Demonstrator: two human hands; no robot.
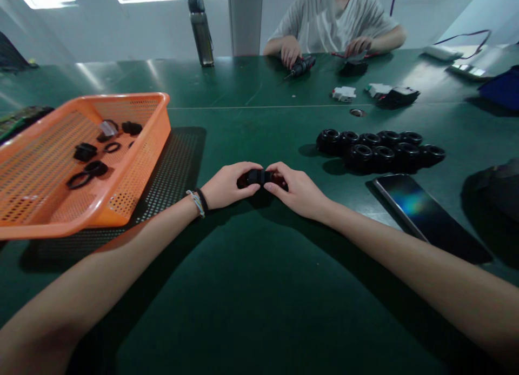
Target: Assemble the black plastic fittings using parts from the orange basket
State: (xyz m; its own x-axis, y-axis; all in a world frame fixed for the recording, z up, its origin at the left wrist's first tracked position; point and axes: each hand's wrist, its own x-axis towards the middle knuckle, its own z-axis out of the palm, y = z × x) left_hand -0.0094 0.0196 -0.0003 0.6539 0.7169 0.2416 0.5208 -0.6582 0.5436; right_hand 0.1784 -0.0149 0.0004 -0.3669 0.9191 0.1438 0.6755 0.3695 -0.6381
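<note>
Just above the table's middle, my left hand point(233, 186) and my right hand point(298, 191) meet around a small black threaded-looking fitting point(256, 177). Fingers and thumb of my left hand close on its left end, those of my right hand on its right end. Most of the fitting is covered by the fingers, so its exact kind is unclear. To the right of my hands stand several glossy black round fittings with open tops point(383, 156), packed together in two rows. An orange perforated basket point(117, 207) to my left holds several loose black rings and fittings point(85, 151).
A phone point(430, 215) lies by my right forearm, with a dark object point(497, 194) beyond it. Across the green table point(251, 288), a person point(336, 26) has one hand on a power drill point(302, 66). A bottle point(201, 34) and small white parts point(344, 93) stand farther back.
</note>
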